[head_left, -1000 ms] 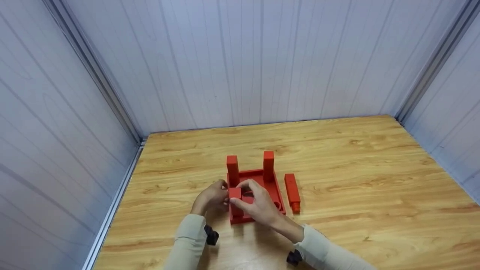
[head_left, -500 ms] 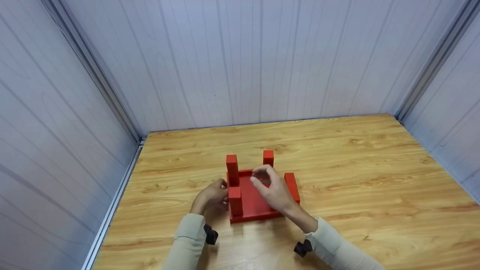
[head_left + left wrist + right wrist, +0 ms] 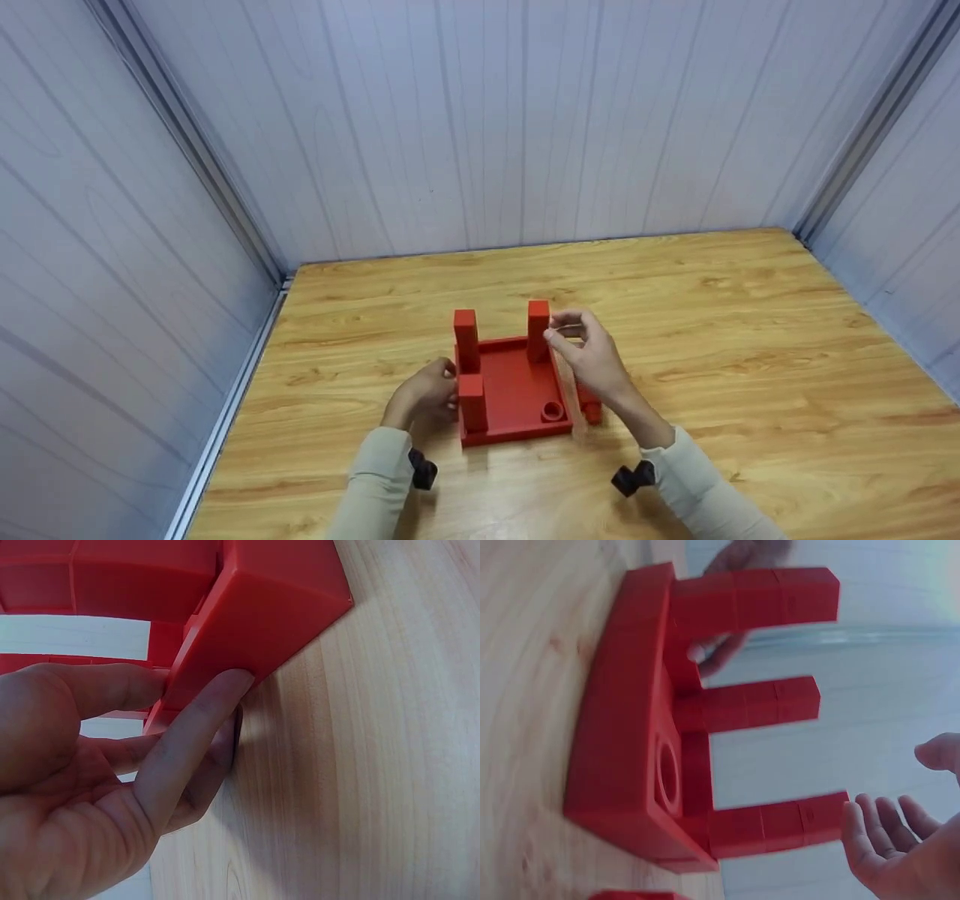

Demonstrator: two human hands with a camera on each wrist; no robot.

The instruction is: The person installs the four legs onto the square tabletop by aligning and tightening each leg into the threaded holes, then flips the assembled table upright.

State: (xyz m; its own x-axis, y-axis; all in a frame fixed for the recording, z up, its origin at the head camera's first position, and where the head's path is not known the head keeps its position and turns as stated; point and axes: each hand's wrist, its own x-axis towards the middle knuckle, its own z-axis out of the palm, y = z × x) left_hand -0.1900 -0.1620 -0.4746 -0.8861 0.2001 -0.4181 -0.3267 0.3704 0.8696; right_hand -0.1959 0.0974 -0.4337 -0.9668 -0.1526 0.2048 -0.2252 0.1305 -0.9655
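A red square tray-like base (image 3: 514, 386) lies on the table. Three red square posts stand upright in it: a back left post (image 3: 466, 337), a back right post (image 3: 538, 330) and a front left post (image 3: 472, 405). At its front right corner a round socket (image 3: 553, 412) shows bare. My left hand (image 3: 429, 386) grips the base's left wall, fingertips against the wall (image 3: 262, 607) in the left wrist view. My right hand (image 3: 596, 360) holds nothing, its fingertips right beside the back right post. A loose red post (image 3: 592, 412) lies right of the base, mostly hidden under that hand.
The wood-grain table (image 3: 735, 322) reaches back to a pale panelled wall (image 3: 525, 120). Side panels rise at the left and right, with a metal rail (image 3: 225, 427) along the left edge. Each wrist carries a small black device (image 3: 634, 478).
My right hand has let go of the front left post and moved right and back, past the base's middle, to beside the back right post. My left hand stays at the base's left wall.
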